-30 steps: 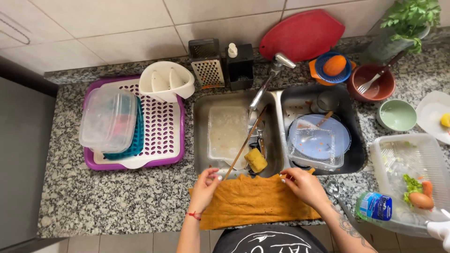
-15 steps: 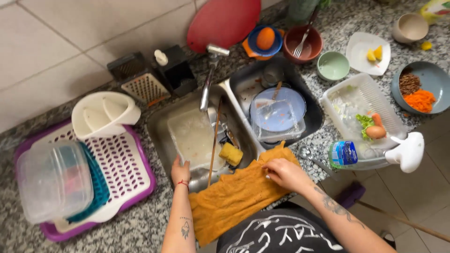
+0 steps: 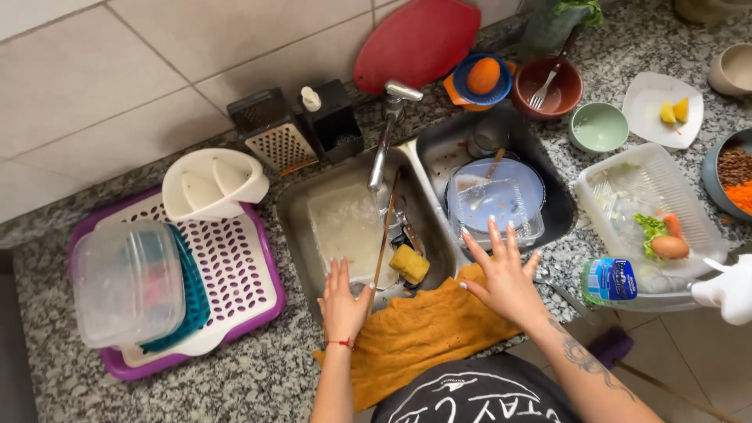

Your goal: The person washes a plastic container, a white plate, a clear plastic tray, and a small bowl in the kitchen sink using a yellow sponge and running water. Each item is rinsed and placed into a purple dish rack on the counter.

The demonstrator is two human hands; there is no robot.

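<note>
- Hands: my left hand [image 3: 342, 298] and right hand [image 3: 504, 270], fingers spread, lie flat, empty, on the orange cloth [image 3: 415, 341] fronting the sink [image 3: 356, 231].
- Cloth looks laid; dishes [image 3: 495, 200] in the sink remain unwashed.

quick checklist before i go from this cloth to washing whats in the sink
1. Both hands free: ok. The left hand and right hand lie flat and open, holding nothing.
2. Orange cloth spread over the counter's front edge: ok.
3. Yellow sponge in easy range: ok, it lies in the left sink basin between the hands.
4. Tap off: cannot tell.
5. Room in the right sink basin: not ok, plates and a clear container fill it.
6. Space on the drying rack: ok, its right part is bare.
</note>
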